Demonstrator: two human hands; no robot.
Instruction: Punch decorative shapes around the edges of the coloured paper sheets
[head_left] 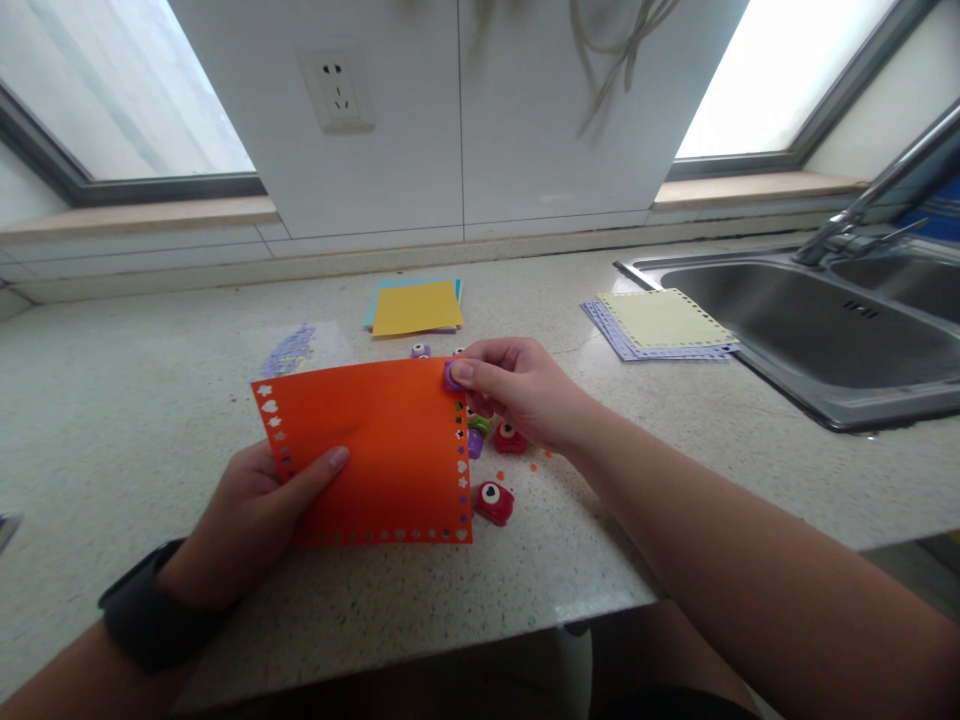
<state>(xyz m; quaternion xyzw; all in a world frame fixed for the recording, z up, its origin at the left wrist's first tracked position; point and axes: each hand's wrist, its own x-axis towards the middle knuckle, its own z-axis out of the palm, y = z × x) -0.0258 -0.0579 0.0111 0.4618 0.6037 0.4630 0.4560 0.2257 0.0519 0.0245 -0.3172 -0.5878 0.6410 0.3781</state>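
An orange sheet of paper (390, 430) is held up over the counter, with small shapes punched along its left, right and bottom edges. My left hand (277, 495) grips its lower left side, thumb on the front and fingers hidden behind. At the upper right corner, my right hand (517, 385) pinches a small purple craft punch (453, 376) that sits on the paper's edge. Below that hand lie a red craft punch (511, 437) and another red punch with a heart mark (495, 502). More punches, green and purple, are partly covered by the sheet.
Yellow and blue paper (416, 307) lies behind the orange sheet. A stack of pale yellow and lilac punched sheets (667, 322) rests beside the steel sink (780, 310). Lilac paper bits (291, 350) are heaped at left; orange bits dot the counter (585, 540).
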